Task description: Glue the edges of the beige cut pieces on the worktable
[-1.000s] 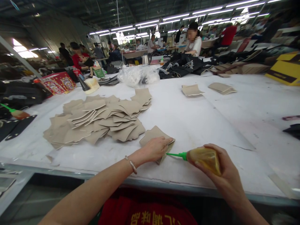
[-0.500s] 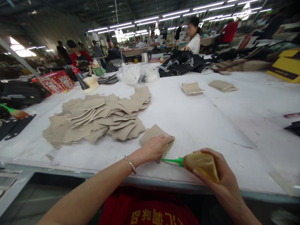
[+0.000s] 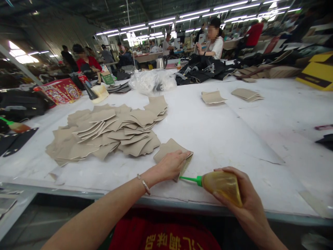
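My left hand (image 3: 173, 165), fingers close together, holds down a beige leather-like piece (image 3: 169, 146) near the table's front edge; the thumb is hidden. Along the piece's right edge runs a darker, shiny strip. My right hand (image 3: 246, 194) is wrapped round a squeeze bottle (image 3: 222, 185) of amber liquid, probably glue, tilted almost on its side. Its thin green nozzle (image 3: 189, 179) points left, with the tip at the lower corner of the piece. Left of my left hand spreads a loose heap of similar beige pieces (image 3: 104, 133).
Two small stacks of beige pieces, one at the middle (image 3: 213, 97) and one further right (image 3: 247, 94), lie on the white-covered table (image 3: 208, 128). Behind are a clear plastic bag (image 3: 153, 81), black items (image 3: 197, 71) and a yellow box (image 3: 317, 73). A co-worker (image 3: 214, 45) is across the table.
The right hand and bottle have shifted very slightly left and down, with the nozzle tip still at the piece's corner. Across the table, the co-worker has raised a hand.
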Demonstrator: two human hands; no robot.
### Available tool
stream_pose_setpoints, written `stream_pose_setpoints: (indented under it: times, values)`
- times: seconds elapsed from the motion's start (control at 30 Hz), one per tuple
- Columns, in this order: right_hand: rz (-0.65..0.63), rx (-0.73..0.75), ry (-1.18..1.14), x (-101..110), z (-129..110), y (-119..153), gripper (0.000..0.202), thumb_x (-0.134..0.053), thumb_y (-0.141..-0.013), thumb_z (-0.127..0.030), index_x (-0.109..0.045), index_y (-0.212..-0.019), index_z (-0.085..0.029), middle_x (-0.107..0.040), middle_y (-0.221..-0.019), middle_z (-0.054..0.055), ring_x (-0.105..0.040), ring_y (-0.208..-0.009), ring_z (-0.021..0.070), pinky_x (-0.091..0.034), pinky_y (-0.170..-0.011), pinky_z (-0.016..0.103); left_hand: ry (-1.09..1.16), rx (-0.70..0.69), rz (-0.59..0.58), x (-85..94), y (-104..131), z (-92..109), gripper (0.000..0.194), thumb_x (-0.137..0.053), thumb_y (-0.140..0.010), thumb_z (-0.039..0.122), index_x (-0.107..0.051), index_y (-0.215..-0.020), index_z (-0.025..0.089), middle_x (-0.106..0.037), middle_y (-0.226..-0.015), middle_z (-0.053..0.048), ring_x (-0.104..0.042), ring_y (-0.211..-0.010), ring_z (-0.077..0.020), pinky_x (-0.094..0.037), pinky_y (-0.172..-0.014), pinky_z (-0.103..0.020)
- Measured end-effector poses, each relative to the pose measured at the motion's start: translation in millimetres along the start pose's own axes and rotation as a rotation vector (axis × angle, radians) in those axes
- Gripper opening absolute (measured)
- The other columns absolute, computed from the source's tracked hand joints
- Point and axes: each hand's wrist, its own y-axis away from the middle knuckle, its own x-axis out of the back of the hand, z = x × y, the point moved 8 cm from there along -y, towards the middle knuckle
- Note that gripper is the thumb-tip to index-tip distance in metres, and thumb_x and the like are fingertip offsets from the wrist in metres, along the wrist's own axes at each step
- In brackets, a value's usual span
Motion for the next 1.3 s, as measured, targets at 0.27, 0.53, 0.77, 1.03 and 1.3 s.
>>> stream_pose_setpoints:
  times: [0.27, 0.53, 0.77, 1.03, 1.3]
  values:
    - [0.087, 0.000, 0.108, 15.2, 11.7, -9.1, 0.051, -0.071, -0.079, -0.046, -0.050, -0.121, -0.027, -0.058, -0.117, 0.005, -0.057, -0.107, 0.0243, -0.049, -0.091, 0.036, 0.000, 0.003, -0.010, 0.7, -0.9, 2.0, 0.047, -0.026, -0.097, 0.028, -0.047, -0.138, 0.021, -0.063, -0.107, -0.009, -0.062, -0.097, -0.0227, -0.048, -0.090, -0.035]
    - [-0.044, 0.042, 0.028, 7.2, 7.2, -11.2, 0.047, -0.070, -0.081, -0.044, -0.050, -0.121, -0.028, -0.059, -0.115, 0.004, -0.060, -0.103, 0.0210, -0.053, -0.084, 0.029, 0.008, -0.001, -0.015, -0.8, -3.2, 1.8, 0.048, -0.026, -0.096, 0.027, -0.045, -0.140, 0.021, -0.063, -0.112, -0.010, -0.061, -0.101, -0.0229, -0.047, -0.093, -0.036]
    - [-0.012, 0.075, 0.080, 17.7, 13.1, -17.2, 0.049, -0.072, -0.079, -0.044, -0.050, -0.121, -0.028, -0.058, -0.117, 0.004, -0.058, -0.105, 0.0211, -0.051, -0.087, 0.031, 0.039, 0.021, -0.024, 0.5, -3.6, 2.0, 0.048, -0.028, -0.095, 0.024, -0.048, -0.138, 0.020, -0.063, -0.111, -0.010, -0.062, -0.100, -0.0238, -0.047, -0.093, -0.037]
    - [0.001, 0.093, 0.075, 15.4, 11.1, -23.5, 0.051, -0.072, -0.080, -0.042, -0.048, -0.123, -0.029, -0.056, -0.119, 0.005, -0.056, -0.108, 0.0227, -0.049, -0.092, 0.034, 0.014, 0.011, -0.019, -0.8, -5.0, 1.5, 0.048, -0.027, -0.095, 0.026, -0.048, -0.138, 0.019, -0.064, -0.106, -0.010, -0.062, -0.096, -0.0240, -0.048, -0.090, -0.037]
    - [0.081, 0.219, 0.204, 26.1, 8.7, -42.4, 0.052, -0.071, -0.080, -0.046, -0.051, -0.122, -0.026, -0.058, -0.116, 0.007, -0.057, -0.104, 0.0252, -0.050, -0.088, 0.037, 0.014, 0.013, -0.023, -0.2, -5.9, 2.2, 0.048, -0.029, -0.094, 0.024, -0.050, -0.136, 0.020, -0.064, -0.106, -0.009, -0.063, -0.096, -0.0239, -0.049, -0.089, -0.037]
